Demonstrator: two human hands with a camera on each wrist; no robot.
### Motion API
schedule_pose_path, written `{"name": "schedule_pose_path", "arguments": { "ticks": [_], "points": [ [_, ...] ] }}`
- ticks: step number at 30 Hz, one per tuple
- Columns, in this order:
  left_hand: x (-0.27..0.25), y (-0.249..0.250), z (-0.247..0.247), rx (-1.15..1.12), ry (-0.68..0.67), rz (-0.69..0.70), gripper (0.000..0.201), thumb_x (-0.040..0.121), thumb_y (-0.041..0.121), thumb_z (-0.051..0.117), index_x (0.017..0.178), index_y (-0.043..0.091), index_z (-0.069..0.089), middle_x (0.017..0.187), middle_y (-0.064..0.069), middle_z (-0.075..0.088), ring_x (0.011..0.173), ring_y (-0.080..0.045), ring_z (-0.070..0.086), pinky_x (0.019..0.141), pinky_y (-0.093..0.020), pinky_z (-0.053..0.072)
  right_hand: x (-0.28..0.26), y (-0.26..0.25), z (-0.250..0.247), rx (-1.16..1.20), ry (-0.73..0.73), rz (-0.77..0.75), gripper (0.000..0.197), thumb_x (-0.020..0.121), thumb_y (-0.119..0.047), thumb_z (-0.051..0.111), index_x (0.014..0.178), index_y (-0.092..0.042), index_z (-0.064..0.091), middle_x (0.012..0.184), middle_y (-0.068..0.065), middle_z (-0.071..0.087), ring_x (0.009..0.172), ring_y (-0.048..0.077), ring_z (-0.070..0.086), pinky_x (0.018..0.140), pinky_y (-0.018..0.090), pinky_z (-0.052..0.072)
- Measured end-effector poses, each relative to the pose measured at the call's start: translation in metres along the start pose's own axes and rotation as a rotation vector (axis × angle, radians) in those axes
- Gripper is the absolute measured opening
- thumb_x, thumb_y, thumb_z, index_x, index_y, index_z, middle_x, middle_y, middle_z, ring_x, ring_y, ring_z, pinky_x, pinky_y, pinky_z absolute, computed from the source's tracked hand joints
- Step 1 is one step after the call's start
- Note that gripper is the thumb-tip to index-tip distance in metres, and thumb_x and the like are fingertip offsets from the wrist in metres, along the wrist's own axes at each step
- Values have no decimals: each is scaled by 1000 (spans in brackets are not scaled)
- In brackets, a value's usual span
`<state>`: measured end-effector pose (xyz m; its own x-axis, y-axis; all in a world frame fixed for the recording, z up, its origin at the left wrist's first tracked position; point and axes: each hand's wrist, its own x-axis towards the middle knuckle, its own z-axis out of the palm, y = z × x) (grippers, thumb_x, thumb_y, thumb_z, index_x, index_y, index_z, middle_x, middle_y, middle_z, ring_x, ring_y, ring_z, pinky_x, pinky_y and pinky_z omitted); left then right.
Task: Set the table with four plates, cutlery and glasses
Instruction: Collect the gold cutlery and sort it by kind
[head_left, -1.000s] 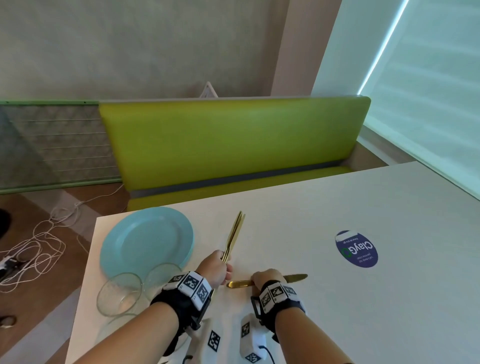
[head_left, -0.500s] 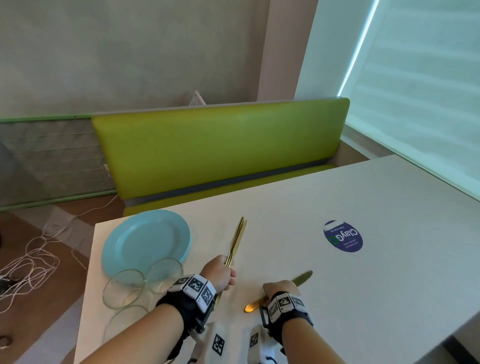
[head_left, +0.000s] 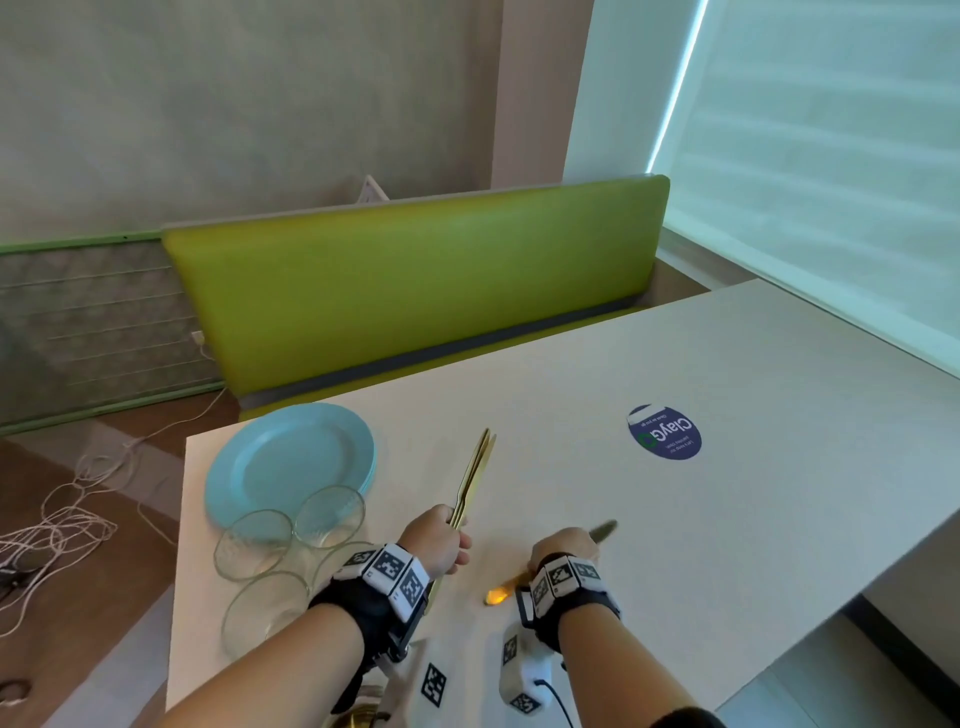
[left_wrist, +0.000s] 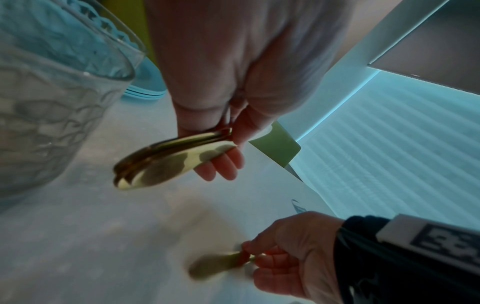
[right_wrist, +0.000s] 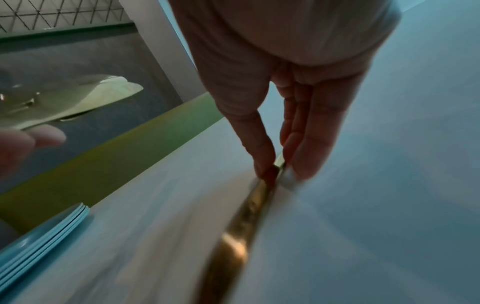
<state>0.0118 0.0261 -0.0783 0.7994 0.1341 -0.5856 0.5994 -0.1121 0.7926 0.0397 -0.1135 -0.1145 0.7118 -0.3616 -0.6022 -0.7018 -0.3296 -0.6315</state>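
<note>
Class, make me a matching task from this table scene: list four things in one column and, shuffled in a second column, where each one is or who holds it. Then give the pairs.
Things
1. bundle of gold cutlery
2. single gold knife
3. stack of blue plates
4. round sticker

Places
A. at the table's far left corner
B. held in the left hand
C. flat on the bare tabletop, to the right
D. pinched by the right hand

Pairs: 1-B, 2-D, 3-A, 4-C

One stack of blue plates (head_left: 289, 462), four glasses (head_left: 253, 543), two hands, one sticker (head_left: 664, 432)
</note>
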Motion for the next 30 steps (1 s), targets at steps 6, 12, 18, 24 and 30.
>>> {"name": "schedule_pose_path", "arguments": {
  "ticks": [6,12,18,24,30],
  "points": [
    [-1,-5,1,3,6,5,25,92,-3,25,104,6,45,71,-5,48,53,-14,43,48,-20,32,-9,-7,-5,-285,53,-26,36,92,-12,54,58,-7,45,100,11,70,82,26,62,63,21,44],
    [-5,-8,0,-10,-4,12,26,89,-4,26,103,5,46,74,-6,49,57,-16,45,52,-23,36,-5,5,-10,-460,37,-99,36,84,-16,64,55,-10,43,73,5,55,89,23,66,73,23,53],
    [-19,-13,6,-5,-49,42,19,90,0,33,98,9,48,80,-7,55,63,-17,54,58,-27,45,-33,13,-37,71,-285,-77,10,79,4,63,71,-2,61,68,13,66,59,22,66,60,31,60],
    [-42,-16,29,-23,-171,68,17,91,-2,35,92,8,50,79,-9,57,66,-20,55,61,-31,48,-72,17,-64,316,-489,-153,13,86,13,54,82,2,60,71,18,64,62,27,65,71,38,59],
    [-64,-21,47,44,-221,112,26,84,-3,40,75,13,59,73,-9,59,70,-25,57,74,-41,52,-91,29,-78,270,-484,-159,22,87,14,52,74,-2,58,58,10,63,46,16,62,53,29,58]
  ]
}}
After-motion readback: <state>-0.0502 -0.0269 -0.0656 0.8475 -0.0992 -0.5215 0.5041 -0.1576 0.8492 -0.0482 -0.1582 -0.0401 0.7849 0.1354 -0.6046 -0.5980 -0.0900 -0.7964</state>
